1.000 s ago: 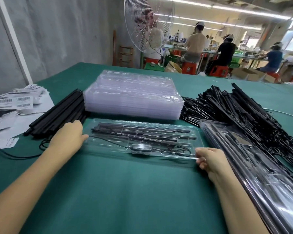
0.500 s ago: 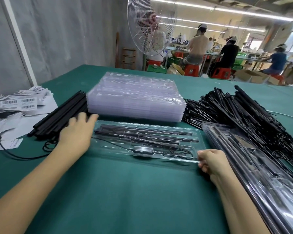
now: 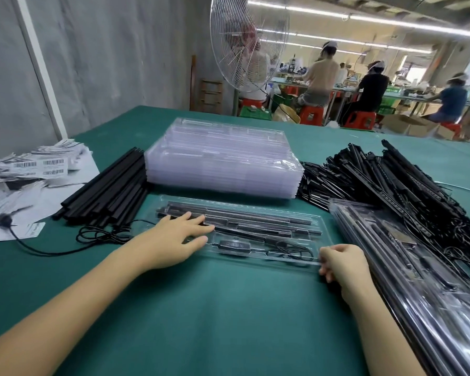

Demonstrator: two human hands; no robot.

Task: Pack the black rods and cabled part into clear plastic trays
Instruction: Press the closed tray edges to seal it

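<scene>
A clear plastic tray (image 3: 314, 223) lies across the green table in front of me, holding black rods (image 3: 255, 215) and a cabled part with an oval controller (image 3: 231, 245). My left hand (image 3: 174, 240) lies flat on the tray's left end, fingers straight over the rods. At the tray's right near corner, my right hand (image 3: 342, 264) pinches the rim with curled fingers. A stack of empty clear trays (image 3: 223, 158) stands just behind. Loose black rods (image 3: 111, 191) lie to the left, and a pile of cabled black parts (image 3: 391, 180) sits at the right.
Filled trays (image 3: 418, 267) are stacked along the right edge. Barcode labels and papers (image 3: 33, 169) cover the far left, with a loose black cable (image 3: 92, 237) beside them. A large fan (image 3: 244, 42) stands past the table; people work at benches behind it.
My left hand slid from the table beside the tray's left end rightward onto the tray, over the rods. My right hand stayed at the tray's right corner.
</scene>
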